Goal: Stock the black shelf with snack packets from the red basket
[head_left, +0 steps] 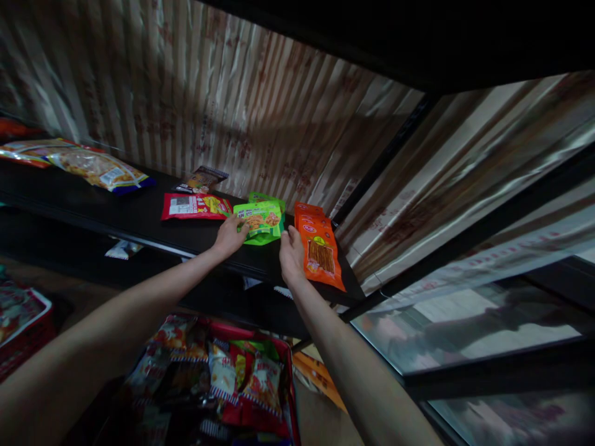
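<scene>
At the left edge of a bright green snack bag (261, 218), my left hand (230, 236) has its fingers and thumb closed on the packet. Another green bag lies partly hidden beneath and behind it. My right hand (291, 253) is between the green bags and a stack of orange snack bags (320, 248), fingers stretched out toward the back. It is close to both, and I cannot tell whether it touches either. A red snack bag (195, 206) lies just left of the green ones, with a small dark packet (202, 179) behind it.
The packets lie on a black shelf (139, 214) against a striped curtain (260, 105). Larger snack bags (100, 166) are at the left. Below stands a red crate (292, 396) full of snack packets, with another crate (44, 303) at far left. A black post (385, 158) rises at right.
</scene>
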Tool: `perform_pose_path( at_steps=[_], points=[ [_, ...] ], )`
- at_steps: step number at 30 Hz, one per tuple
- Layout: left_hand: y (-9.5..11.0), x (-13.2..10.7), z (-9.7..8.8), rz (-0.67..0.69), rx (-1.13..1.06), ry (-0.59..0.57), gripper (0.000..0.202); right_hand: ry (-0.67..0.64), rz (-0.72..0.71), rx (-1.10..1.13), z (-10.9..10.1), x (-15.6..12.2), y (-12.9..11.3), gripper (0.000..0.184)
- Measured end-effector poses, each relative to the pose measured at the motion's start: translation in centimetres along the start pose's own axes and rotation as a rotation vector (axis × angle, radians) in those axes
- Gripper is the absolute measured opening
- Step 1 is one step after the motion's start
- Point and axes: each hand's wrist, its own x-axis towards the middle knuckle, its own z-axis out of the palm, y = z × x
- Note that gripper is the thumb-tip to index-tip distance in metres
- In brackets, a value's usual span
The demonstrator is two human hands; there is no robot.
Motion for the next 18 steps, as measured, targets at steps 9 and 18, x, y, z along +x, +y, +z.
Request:
perform_pose_path(
  at_steps=[9, 18],
  points=[
    [-0.7, -13.0, -2.7, 0.414, -0.173, -0.055, 0.023, -0.194, -0.179, 0.099, -2.5, -14.8, 1.2, 0.031],
    [-8.7, -29.4, -1.4, 0.05, 0.356, -0.926, 0.039, -0.595, 0.313, -0.526, -6.2, -25.5, 14.7, 0.047]
  ],
)
